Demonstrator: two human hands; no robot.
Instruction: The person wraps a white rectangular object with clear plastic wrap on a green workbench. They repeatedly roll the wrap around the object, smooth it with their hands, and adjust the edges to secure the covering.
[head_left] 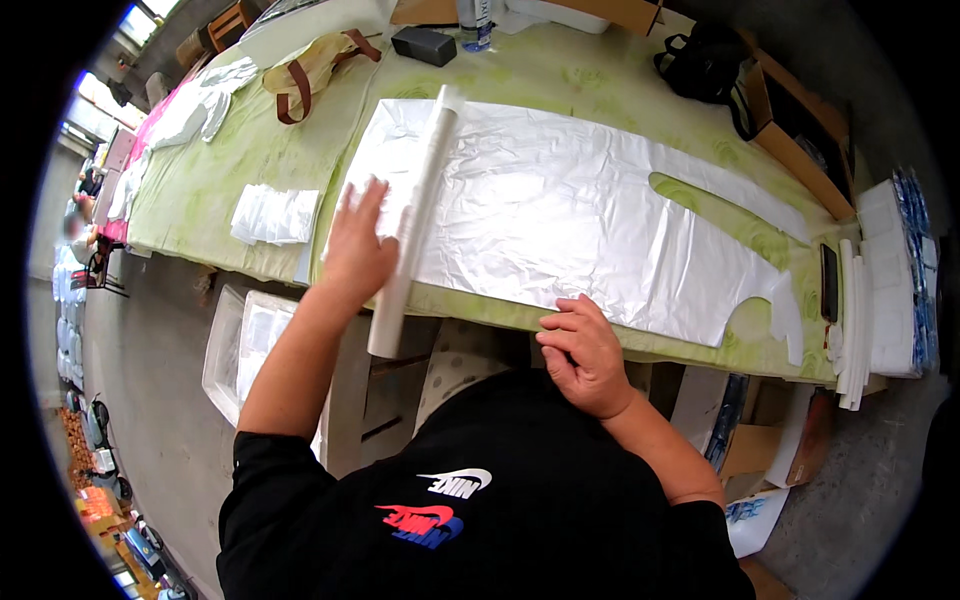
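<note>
A large white plastic apron (540, 200) lies spread and wrinkled on the table, its cut-out strap end to the right. Across its left part rests a long pale tube (425, 210), whose near end sticks out past the table's front edge. My left hand (360, 248) is on the apron just left of the tube, fingers spread, the thumb side close to or touching the tube. By the apron's near edge is my right hand (588, 360), its fingers loosely bent and the thumb apart. Nothing shows in it; whether its fingertips touch the plastic, I cannot tell.
The table has a green patterned cover (590, 85). Folded white pieces (275, 214) lie left, with a bag with brown handles (318, 75) and a dark block (424, 46) behind. Right are a black bag (703, 62), a cardboard box (795, 130) and stacked white packs (890, 280).
</note>
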